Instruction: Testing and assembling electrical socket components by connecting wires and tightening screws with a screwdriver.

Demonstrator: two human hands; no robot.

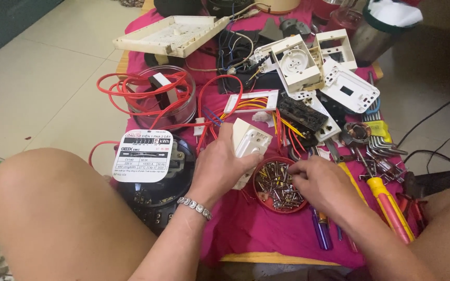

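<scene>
My left hand [219,165] is clamped around a white switch housing [250,143], tilted up so its face points toward me, handy for fitting a fastener. My right hand [321,183] has fingertips dipped into the red lid of screws [277,188], pinching among them; I can't tell if one is actually caught. The lid sits dead centre at 6 o'clock on the magenta cloth [246,224] covering the tabletop, touching the housing's lower edge, so screws are within a short reach. Yellow-handled screwdriver [386,200] lies at 4 o'clock just beside my right wrist, ready to grab. Black electricity meter [149,177] sits at 8 o'clock against my left knee, parked aside. Red wire coil on a clear bowl [154,96] at 10 o'clock; opened white wall plates [334,78] at 1 o'clock, well apart.
</scene>
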